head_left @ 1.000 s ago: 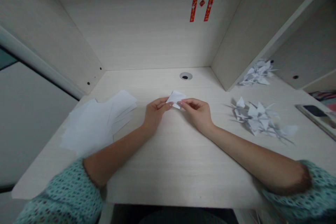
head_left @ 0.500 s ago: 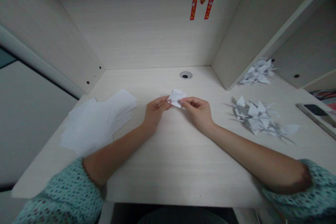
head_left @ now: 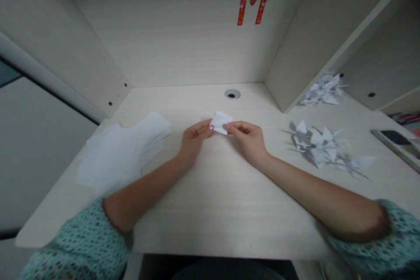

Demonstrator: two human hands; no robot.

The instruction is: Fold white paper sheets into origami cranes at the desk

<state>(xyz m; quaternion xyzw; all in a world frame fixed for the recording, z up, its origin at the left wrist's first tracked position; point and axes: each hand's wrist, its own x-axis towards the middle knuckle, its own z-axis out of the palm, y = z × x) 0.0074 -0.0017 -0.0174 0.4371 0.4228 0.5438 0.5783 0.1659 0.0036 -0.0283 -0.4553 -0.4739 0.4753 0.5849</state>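
A small folded square of white paper [head_left: 220, 120] is held just above the desk, between my two hands. My left hand [head_left: 194, 138] pinches its left edge, thumb on top and fingers behind. At the lower right edge, my right hand [head_left: 247, 138] grips the paper between thumb and curled fingers. A crease seems to run across its lower part; the paper's underside is hidden.
White paper sheets [head_left: 114, 153] lie spread at the left. On the right sit a heap of folded paper cranes [head_left: 316, 142] and another cluster of cranes [head_left: 324, 89] beyond the upright panel [head_left: 305, 43]. A phone [head_left: 395, 138] lies at the far right.
Almost nothing differs. Both hands stay on the folded paper, and my thumbs have shifted very slightly.
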